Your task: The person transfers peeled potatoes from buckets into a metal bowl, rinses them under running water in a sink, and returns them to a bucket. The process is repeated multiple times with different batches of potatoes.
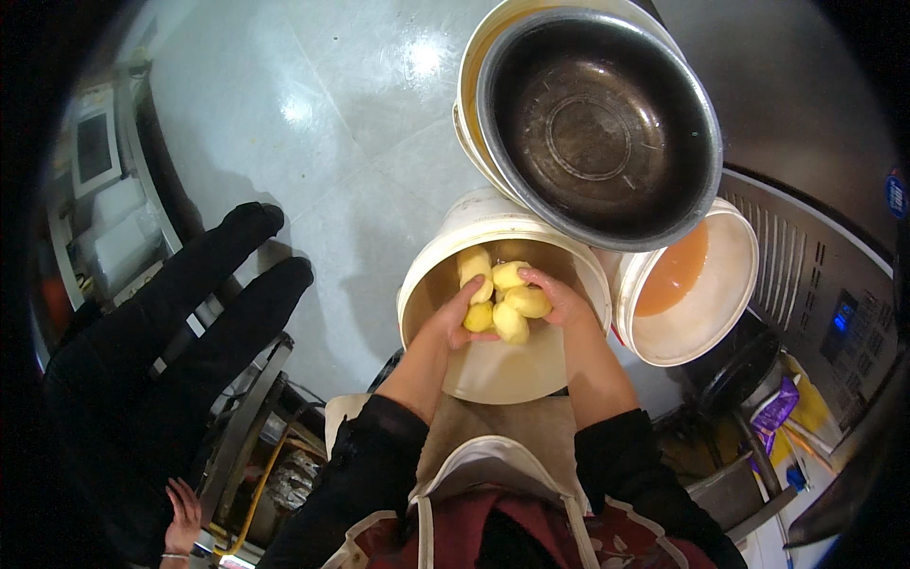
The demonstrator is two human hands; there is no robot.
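Several peeled potatoes [512, 321] are gathered between my two hands, inside a white plastic bucket [601, 274] that stands right in front of me. My left hand [458, 316] cups them from the left, its thumb on top and its fingers beneath. From the right, my right hand [558, 295] presses against the cluster with the thumb on an upper potato. The bucket looks to hold cloudy water, and at least one more potato shows dimly behind the cluster, near the far wall.
A large metal basin [590, 135] rests on another bucket [469, 85] beyond mine. To the right, a white bucket [743, 284] with orange liquid sits tilted beside a steel appliance [839, 299]. Another person's black-clad legs [206, 291] and hand [183, 516] are at left, near metal shelving [245, 419].
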